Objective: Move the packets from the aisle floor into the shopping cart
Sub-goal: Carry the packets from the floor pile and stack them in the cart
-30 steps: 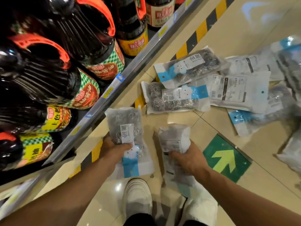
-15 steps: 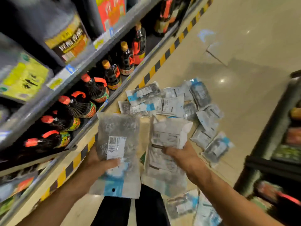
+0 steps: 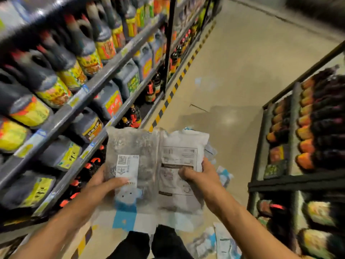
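I hold two clear packets of steel scourers side by side at chest height. My left hand grips the left packet, which has a white barcode label and a blue strip at its bottom. My right hand grips the right packet, its printed white back facing me. More packets lie on the aisle floor below, mostly hidden behind the held ones. No shopping cart is in view.
Shelves of dark sauce jugs and bottles run along the left, edged by a yellow-black floor stripe. A second bottle rack stands at the right. Beige aisle floor stretches ahead. My dark trousers show below.
I have stood up from the floor with both packets; they rose and came together edge to edge. The view swung up the aisle and the floor pile dropped out of sight.
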A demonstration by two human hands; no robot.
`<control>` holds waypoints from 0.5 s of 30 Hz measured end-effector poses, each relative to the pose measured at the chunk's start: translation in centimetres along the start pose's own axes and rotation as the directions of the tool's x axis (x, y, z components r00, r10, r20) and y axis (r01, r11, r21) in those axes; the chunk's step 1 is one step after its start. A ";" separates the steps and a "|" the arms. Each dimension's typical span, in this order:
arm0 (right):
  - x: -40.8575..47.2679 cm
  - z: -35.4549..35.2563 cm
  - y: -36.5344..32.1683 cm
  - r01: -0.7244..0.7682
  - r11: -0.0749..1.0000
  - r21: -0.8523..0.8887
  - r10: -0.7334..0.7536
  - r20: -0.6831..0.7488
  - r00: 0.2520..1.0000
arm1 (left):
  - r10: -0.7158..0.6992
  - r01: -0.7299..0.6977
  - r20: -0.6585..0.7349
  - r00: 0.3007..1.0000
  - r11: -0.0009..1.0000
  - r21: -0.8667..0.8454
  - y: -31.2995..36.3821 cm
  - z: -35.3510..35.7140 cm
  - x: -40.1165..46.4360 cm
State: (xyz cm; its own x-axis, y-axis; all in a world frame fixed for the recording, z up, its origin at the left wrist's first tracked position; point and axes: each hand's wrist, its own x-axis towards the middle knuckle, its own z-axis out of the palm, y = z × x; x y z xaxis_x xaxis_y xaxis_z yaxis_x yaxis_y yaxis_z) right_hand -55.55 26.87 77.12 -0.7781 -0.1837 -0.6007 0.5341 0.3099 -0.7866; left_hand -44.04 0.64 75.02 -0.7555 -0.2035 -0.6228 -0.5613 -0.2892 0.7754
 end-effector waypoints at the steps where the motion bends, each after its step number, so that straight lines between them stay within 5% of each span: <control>1: -1.0 -0.7 -0.9 0.014 1.000 0.017 -0.014 -0.010 1.000 | 0.009 -0.009 0.020 1.000 1.000 0.010 1.2 0.8 -0.8; 10: -7.6 -6.3 -3.7 0.130 0.957 0.259 -0.080 -0.198 0.977 | 0.160 -0.207 0.310 0.937 0.970 0.126 8.8 6.3 -2.0; 15: -9.9 -6.2 -4.1 0.188 0.908 0.375 -0.052 -0.344 0.938 | 0.120 -0.216 0.455 0.883 0.962 0.166 12.2 7.9 1.0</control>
State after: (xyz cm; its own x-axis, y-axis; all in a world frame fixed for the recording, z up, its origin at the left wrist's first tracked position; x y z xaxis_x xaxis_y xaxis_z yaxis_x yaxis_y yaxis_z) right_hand -52.10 33.20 87.20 -0.8712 0.1321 -0.4729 0.4624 -0.1033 -0.8806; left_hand -54.30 4.31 84.68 -0.8876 0.2109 -0.4095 -0.4330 -0.0791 0.8979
